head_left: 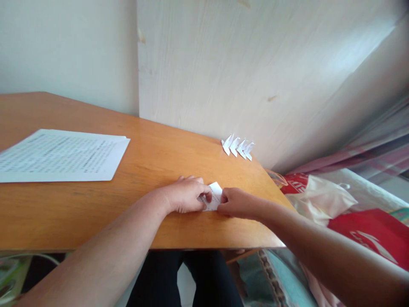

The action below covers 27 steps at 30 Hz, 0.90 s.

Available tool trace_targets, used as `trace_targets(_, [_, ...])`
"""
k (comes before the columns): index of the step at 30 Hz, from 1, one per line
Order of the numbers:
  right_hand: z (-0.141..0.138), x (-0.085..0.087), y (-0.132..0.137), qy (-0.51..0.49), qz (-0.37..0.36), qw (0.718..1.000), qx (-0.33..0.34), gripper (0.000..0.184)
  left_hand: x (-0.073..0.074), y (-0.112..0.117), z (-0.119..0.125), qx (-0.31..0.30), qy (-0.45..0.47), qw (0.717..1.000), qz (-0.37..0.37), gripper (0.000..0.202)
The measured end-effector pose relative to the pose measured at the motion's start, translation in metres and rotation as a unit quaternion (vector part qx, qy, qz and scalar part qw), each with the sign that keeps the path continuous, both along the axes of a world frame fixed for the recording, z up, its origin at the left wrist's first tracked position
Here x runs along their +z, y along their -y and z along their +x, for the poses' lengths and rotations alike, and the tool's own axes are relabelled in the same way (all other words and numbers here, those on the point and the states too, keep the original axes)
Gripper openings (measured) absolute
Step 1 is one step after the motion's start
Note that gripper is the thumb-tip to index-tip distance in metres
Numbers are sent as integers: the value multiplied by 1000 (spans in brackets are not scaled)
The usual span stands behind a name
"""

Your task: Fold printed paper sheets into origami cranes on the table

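A small white printed paper piece (pixel 214 197) lies on the wooden table (pixel 153 170) near its front right corner. My left hand (pixel 187 195) rests on its left side, fingers curled and pressing it down. My right hand (pixel 234 203) pinches its right edge with closed fingers. Most of the paper is hidden between the two hands. Beyond them, near the wall, several small folded white paper pieces (pixel 238 147) stand in a row.
A stack of printed sheets (pixel 60 155) lies at the table's left. A pale wooden board (pixel 255 76) leans behind the table. To the right, off the table's edge, are red and white plastic bags (pixel 326 198) and fabric.
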State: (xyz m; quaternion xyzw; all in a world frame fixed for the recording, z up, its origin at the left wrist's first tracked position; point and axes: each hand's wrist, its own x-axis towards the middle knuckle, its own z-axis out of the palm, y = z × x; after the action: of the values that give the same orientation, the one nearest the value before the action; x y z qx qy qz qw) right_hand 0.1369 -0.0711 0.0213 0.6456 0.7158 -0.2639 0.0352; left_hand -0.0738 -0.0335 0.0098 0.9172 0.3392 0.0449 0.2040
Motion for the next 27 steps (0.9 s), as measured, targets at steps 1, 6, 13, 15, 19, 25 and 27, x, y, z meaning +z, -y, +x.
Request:
trace_targets(1, [-1,1,-1,3,-7,1000,-1,11,0,0,0,0,-1,1000,0,28])
trace_targets(6, [2,2,-5,-2,-58,998,11,12,-3,-2,-1,-4,-4,1000,-2,30])
trace_targets(13, [-2,2,-6,4,-55,998,20,11,-4,-4,-1,-6,4,1000,-4,32])
trace_targets(15, [-7,5,-4,-2,-54,998,19,12,-3,-4,-1,-6,4,1000,-4,32])
trace_targets(19, [-16,12,0,-5,-54,998,15,18,-3,-4,-1,-9,-2,1000,-8,34])
trace_targets(25, [-24,17,3,13,-45,999,8,27,-5,-9,-2,-20,0,1000,-18,38])
trace_targets(27, [-26,17,3,15,-37,999,15,29,-5,-10,-2,-24,0,999,-23,39])
